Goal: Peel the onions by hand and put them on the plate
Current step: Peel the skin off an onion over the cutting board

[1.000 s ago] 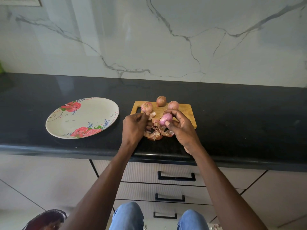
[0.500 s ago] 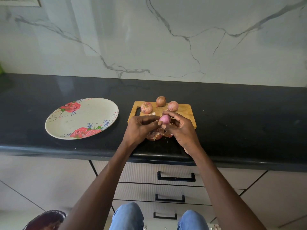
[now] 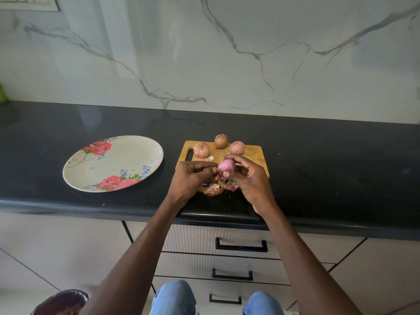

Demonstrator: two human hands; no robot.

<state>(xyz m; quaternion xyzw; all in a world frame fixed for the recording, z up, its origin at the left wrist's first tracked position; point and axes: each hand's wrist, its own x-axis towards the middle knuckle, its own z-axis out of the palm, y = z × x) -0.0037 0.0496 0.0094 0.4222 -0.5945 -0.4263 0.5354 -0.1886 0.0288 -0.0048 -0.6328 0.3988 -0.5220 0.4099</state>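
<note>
Right hand (image 3: 252, 178) grips the peeled onion (image 3: 225, 167) with curled fingers (image 3: 236, 158) arching over its top and the thumb below, raised just above the near edge of the cutting board (image 3: 252, 153); judged: this leaves the left face of the bulb exposed for work. Left hand (image 3: 189, 176) has its fingers curled, tips pinched against the onion's left side, seemingly on a last shred of skin, though what sits between the tips is too small to tell. Onion shows glossy pink-purple, so peeling looks close to done for this one. Pile of skins (image 3: 214, 189) lies directly under the hands, straddling the board's near edge and the black desk (image 3: 341, 167); holding the bulb over that spot likely lets scraps drop in one place. Three unpeeled onions (image 3: 201, 150) (image 3: 221, 141) (image 3: 237, 147) sit in a row along the far edge of the board, apart from the hands, out of the working zone but within reach. A small loose piece (image 3: 209, 158) lies just near of the leftmost one. Floral plate (image 3: 145, 146) sits on the desk to the left of the board, near but not touching, holding no onions. Judged progress: first onion of four, not yet delivered. Next step probably a transfer leftward to the plate.
</note>
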